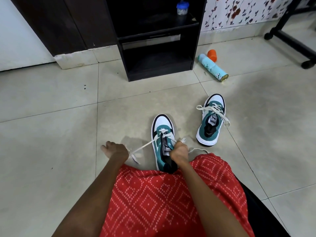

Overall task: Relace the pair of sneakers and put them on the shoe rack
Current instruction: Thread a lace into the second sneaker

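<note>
The near sneaker (163,144) is stood on the floor (51,134) against the lap, its lace (145,147) held taut, one end in the left hand (114,151), one in the curled right hand (178,152); the second sneaker (211,120) lies rightward, short of the shoe rack (159,40). An end could be slipped from its eyelet by an uneven pull. The heel is hidden by red cloth (171,194); the threaded eyelets cannot be counted.

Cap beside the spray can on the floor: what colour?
Orange. The cap sits by the teal spray can; head view shows it best.
</note>
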